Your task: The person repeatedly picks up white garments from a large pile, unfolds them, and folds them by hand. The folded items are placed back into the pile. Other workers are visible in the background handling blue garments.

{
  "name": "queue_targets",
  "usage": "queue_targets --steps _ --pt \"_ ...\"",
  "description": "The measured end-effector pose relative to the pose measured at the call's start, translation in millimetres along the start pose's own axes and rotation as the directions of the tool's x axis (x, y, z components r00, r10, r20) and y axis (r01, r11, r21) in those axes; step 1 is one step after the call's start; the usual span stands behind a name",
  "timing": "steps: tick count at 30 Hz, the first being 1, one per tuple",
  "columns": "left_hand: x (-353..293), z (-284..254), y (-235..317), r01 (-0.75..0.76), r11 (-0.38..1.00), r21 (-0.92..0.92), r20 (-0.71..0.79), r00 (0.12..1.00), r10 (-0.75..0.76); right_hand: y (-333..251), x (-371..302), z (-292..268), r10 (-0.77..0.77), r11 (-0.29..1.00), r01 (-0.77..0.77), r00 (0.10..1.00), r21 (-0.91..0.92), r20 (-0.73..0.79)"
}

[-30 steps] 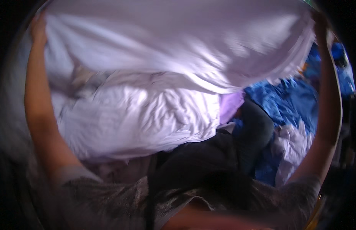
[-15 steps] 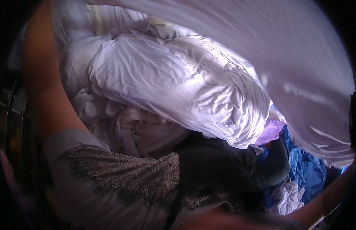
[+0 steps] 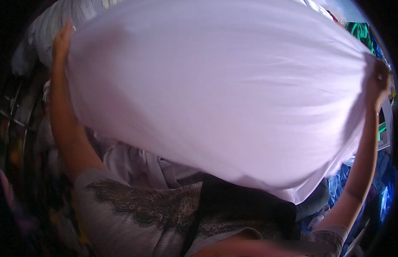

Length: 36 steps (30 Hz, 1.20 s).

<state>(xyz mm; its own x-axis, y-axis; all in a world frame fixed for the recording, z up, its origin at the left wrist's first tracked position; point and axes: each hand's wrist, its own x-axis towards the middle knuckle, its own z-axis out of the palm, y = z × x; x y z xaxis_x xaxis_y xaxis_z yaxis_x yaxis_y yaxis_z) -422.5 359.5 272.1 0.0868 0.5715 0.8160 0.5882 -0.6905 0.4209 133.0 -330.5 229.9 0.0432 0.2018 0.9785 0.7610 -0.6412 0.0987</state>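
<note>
A large white cloth (image 3: 207, 94), tinted pale lilac by the light, is stretched wide in front of me and fills most of the view. My left hand (image 3: 62, 40) grips its edge at the upper left, with the arm reaching up. At the far right my right hand (image 3: 379, 83) is closed in a fist on the opposite edge, and folds fan out from it. The cloth's lower edge sags above my lap, with a corner hanging toward the right. Its kind, such as a sheet or a garment, does not show.
Crumpled white fabric (image 3: 130, 165) lies under the cloth near my lap. Bunched white fabric (image 3: 40, 40) is beyond my left hand. Blue fabric (image 3: 381, 171) is heaped at the right, and green material (image 3: 359, 32) shows at the upper right. A dark grid-like structure (image 3: 14, 115) stands at the left.
Both hands have come into view, my right arm rising at the right side. The cloth has swung down and been spread between them, covering the white fabric heap seen before.
</note>
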Motion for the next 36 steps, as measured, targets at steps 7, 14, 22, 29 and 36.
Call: queue_targets --steps 7,14,22,29,36 --pt "-91 122 -57 -0.311 0.928 0.207 0.511 0.843 0.168 -68 -108 138 0.186 0.953 -0.261 0.906 0.156 0.379" --pt "-115 171 -64 -0.388 0.841 0.377 0.267 0.915 0.302 -107 -181 197 0.321 0.869 -0.469 0.778 0.160 0.540" --pt "-147 208 -41 -0.525 0.612 0.592 0.442 0.846 0.298 -106 -194 208 0.319 0.777 -0.624 0.509 0.088 0.799" --pt "-135 213 -37 -0.620 0.539 0.570 0.464 0.784 0.412 -118 -208 154 0.148 0.885 -0.387 0.761 0.259 0.632" --pt "-205 225 8 -0.421 0.900 -0.114 0.594 0.697 0.402 -173 -262 58 -0.007 0.913 -0.328 0.581 0.242 0.814"
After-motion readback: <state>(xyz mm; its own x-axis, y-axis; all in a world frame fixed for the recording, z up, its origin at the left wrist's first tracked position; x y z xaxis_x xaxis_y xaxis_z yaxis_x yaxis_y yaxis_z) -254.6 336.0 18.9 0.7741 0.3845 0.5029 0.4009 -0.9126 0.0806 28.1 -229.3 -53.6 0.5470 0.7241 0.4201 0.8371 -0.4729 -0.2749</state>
